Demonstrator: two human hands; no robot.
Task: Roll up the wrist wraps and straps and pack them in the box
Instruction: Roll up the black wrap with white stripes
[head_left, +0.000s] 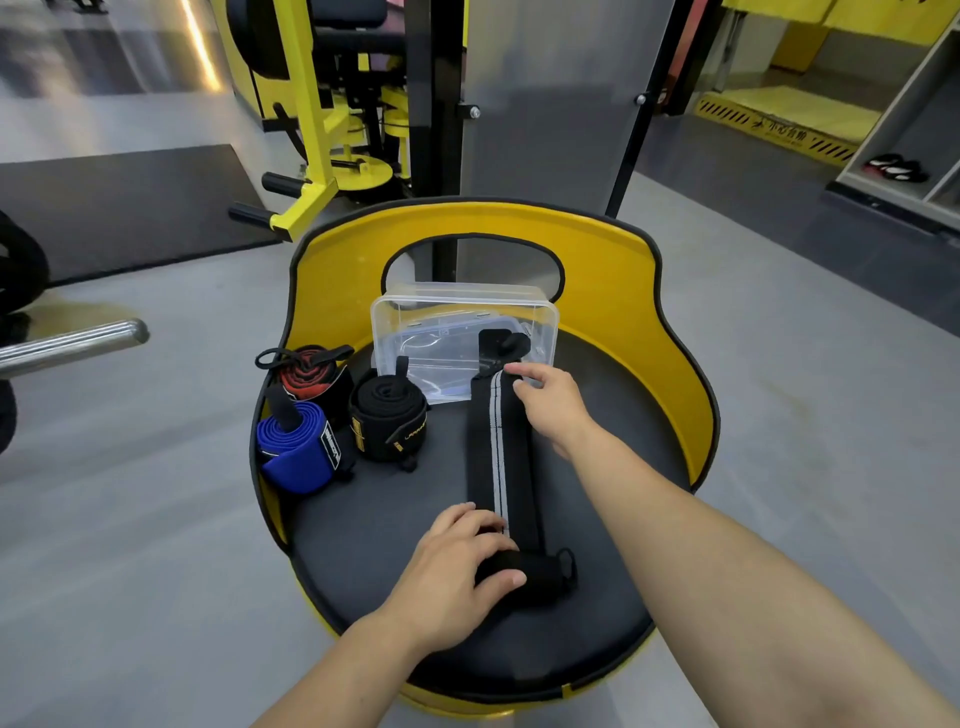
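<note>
A long black wrap with a grey stripe (500, 457) lies stretched out on the black seat pad (374, 530). Its near end is rolled into a small coil. My left hand (457, 566) grips that coil, thumb curled under it. My right hand (545, 405) presses the wrap's far end with its fingertips, just in front of the clear plastic box (462, 332). The box stands open at the back of the seat. To the left sit three rolled wraps: a blue one (298, 447), a black one (387, 415) and a red-and-black one (309, 374).
The seat has a yellow raised backrest (670, 332) curving round its far side. Yellow gym machine frames (311, 130) stand behind. A chrome bar (72, 343) juts in from the left. Grey floor surrounds the seat, with a black mat (130, 202) at the left.
</note>
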